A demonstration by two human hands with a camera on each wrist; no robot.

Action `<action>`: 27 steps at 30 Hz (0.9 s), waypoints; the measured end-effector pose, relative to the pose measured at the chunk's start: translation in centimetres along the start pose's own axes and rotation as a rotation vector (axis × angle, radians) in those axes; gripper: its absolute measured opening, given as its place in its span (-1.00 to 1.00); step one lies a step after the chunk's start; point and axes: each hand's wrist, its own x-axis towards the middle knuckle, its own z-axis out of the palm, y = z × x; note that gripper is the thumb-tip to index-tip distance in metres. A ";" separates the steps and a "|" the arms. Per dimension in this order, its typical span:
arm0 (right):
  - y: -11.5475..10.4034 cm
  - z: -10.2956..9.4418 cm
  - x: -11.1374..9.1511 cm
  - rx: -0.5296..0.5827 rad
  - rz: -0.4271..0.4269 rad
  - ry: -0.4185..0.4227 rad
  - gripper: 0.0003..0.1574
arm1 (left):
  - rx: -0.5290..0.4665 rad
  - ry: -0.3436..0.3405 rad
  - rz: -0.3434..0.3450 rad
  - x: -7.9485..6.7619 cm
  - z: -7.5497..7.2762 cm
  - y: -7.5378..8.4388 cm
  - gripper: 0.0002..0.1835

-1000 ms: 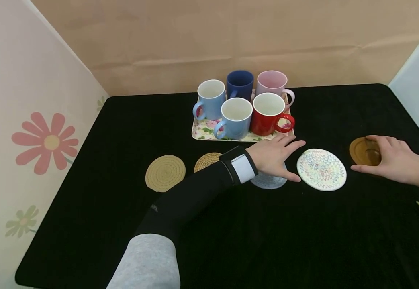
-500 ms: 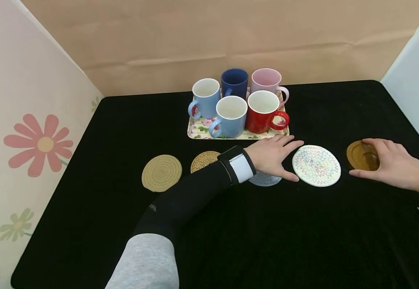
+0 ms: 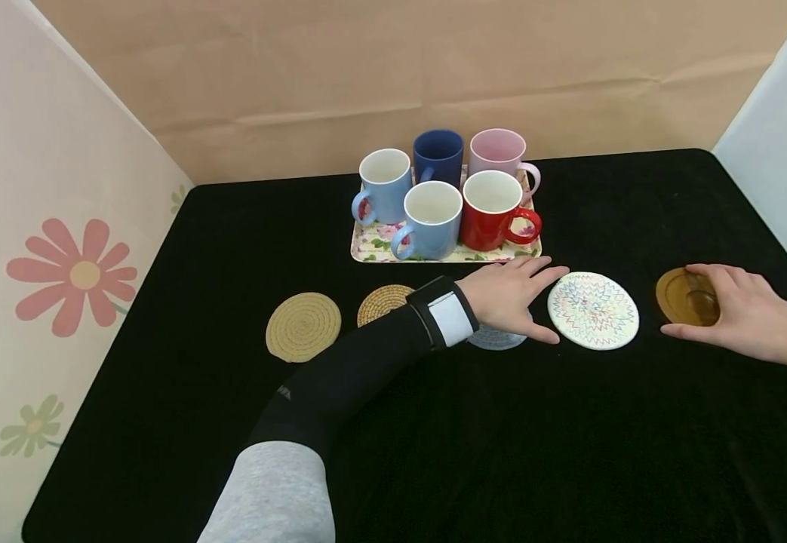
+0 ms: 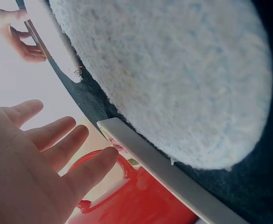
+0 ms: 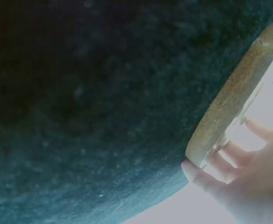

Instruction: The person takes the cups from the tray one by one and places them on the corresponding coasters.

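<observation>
In the head view, my right hand (image 3: pixel 760 313) holds a round brown wooden coaster (image 3: pixel 673 296) at the far right, index finger at its far edge and thumb at its near edge. The right wrist view shows fingertips (image 5: pixel 190 170) on the rim of this coaster (image 5: pixel 234 93), which lies flat on the black table. My left hand (image 3: pixel 505 296) hovers over a grey-blue coaster (image 3: pixel 497 339), fingers spread and holding nothing, partly hiding it. A white coaster with coloured zigzags (image 3: pixel 593 311) lies between the hands.
A floral tray (image 3: pixel 373 245) at the back bears several mugs, including a red mug (image 3: pixel 491 219) nearest my left hand. Left of it lie a tan coaster (image 3: pixel 303 326) and a woven straw coaster (image 3: pixel 381 303), the latter partly under my left forearm. Paper walls edge the table.
My right hand has shifted the wooden coaster slightly right and toward me, away from the white coaster. The left hand stays nearly in place. The head view has turned a little.
</observation>
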 end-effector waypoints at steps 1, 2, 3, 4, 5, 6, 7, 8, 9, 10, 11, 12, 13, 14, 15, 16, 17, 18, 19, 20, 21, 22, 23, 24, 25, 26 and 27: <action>0.0 0.0 0.0 0.000 0.001 0.001 0.31 | 0.002 0.000 0.001 0.0 0.0 0.0 0.06; 0.0 0.0 0.0 0.003 0.000 0.001 0.31 | 0.006 0.001 0.003 -0.1 0.0 0.0 0.07; 0.0 0.0 0.0 0.006 0.000 0.002 0.31 | 0.010 0.001 0.007 -0.1 0.0 0.0 0.07; 0.1 0.0 0.0 0.010 0.001 0.001 0.31 | 0.015 0.002 0.010 -0.2 0.0 0.0 0.07; 0.1 -0.1 -0.1 0.012 0.003 0.000 0.32 | 0.020 0.003 0.013 -0.3 0.0 0.0 0.07; 0.1 -0.1 -0.1 0.012 0.005 0.000 0.32 | 0.023 0.004 0.014 -0.3 0.0 0.0 0.07; 0.1 -0.1 -0.1 0.012 0.009 -0.002 0.32 | 0.025 0.005 0.016 -0.3 0.0 0.0 0.07; 0.1 -0.2 -0.2 0.011 0.012 -0.004 0.32 | 0.028 0.004 0.017 -0.4 0.0 0.0 0.07; 0.1 -0.2 -0.2 0.009 0.015 -0.006 0.32 | 0.029 0.004 0.019 -0.4 0.0 0.0 0.07; 0.1 -0.3 -0.3 0.007 0.018 -0.008 0.32 | 0.030 0.004 0.019 -0.5 0.1 0.0 0.07; 0.0 -0.3 -0.3 0.005 0.022 -0.009 0.32 | 0.029 0.003 0.020 -0.5 0.1 -0.1 0.06; 0.0 -0.3 -0.4 0.001 0.024 -0.009 0.32 | 0.027 0.002 0.020 -0.5 0.1 -0.1 0.06; 0.0 -0.3 -0.4 0.001 0.025 -0.008 0.32 | 0.028 0.002 0.020 -0.6 0.1 -0.1 0.06; 0.0 -0.3 -0.4 -0.001 0.025 -0.005 0.32 | 0.026 0.003 0.020 -0.6 0.1 -0.2 0.06; 0.0 -0.3 -0.4 -0.001 0.026 -0.006 0.32 | 0.024 0.004 0.021 -0.7 0.1 -0.2 0.06; -0.1 -0.3 -0.4 0.000 0.025 -0.004 0.32 | 0.023 0.006 0.021 -0.7 0.1 -0.3 0.06; -0.1 -0.3 -0.4 0.000 0.022 -0.005 0.32 | 0.021 0.006 0.021 -0.8 0.2 -0.3 0.06; -0.2 -0.3 -0.4 -0.001 0.019 -0.003 0.32 | 0.020 0.007 0.020 -0.8 0.2 -0.3 0.06; -0.2 -0.3 -0.4 0.002 0.016 -0.004 0.31 | 0.019 0.008 0.020 -0.8 0.2 -0.4 0.06; -0.3 -0.3 -0.4 0.003 0.013 -0.005 0.31 | 0.017 0.008 0.019 -0.9 0.2 -0.4 0.06; -0.3 -0.4 -0.4 0.006 0.012 -0.012 0.31 | 0.015 0.007 0.017 -0.9 0.3 -0.4 0.06; -0.4 -0.4 -0.4 0.011 0.011 -0.016 0.30 | 0.013 0.007 0.016 -0.9 0.3 -0.5 0.06; -0.4 -0.5 -0.4 0.012 0.011 -0.022 0.30 | 0.012 0.007 0.015 -0.9 0.4 -0.5 0.06; -0.5 -0.5 -0.4 0.016 0.013 -0.025 0.30 | 0.010 0.007 0.014 -1.0 0.4 -0.6 0.05; -0.5 -0.5 -0.4 0.018 0.015 -0.029 0.30 | 0.009 0.008 0.013 -1.0 0.5 -0.7 0.05; -0.5 -0.6 -0.5 0.020 0.017 -0.031 0.30 | 0.009 0.008 0.014 -1.0 0.5 -0.7 0.05; -0.5 -0.6 -0.5 0.019 0.022 -0.037 0.31 | 0.008 0.008 0.014 -1.0 0.5 -0.8 0.05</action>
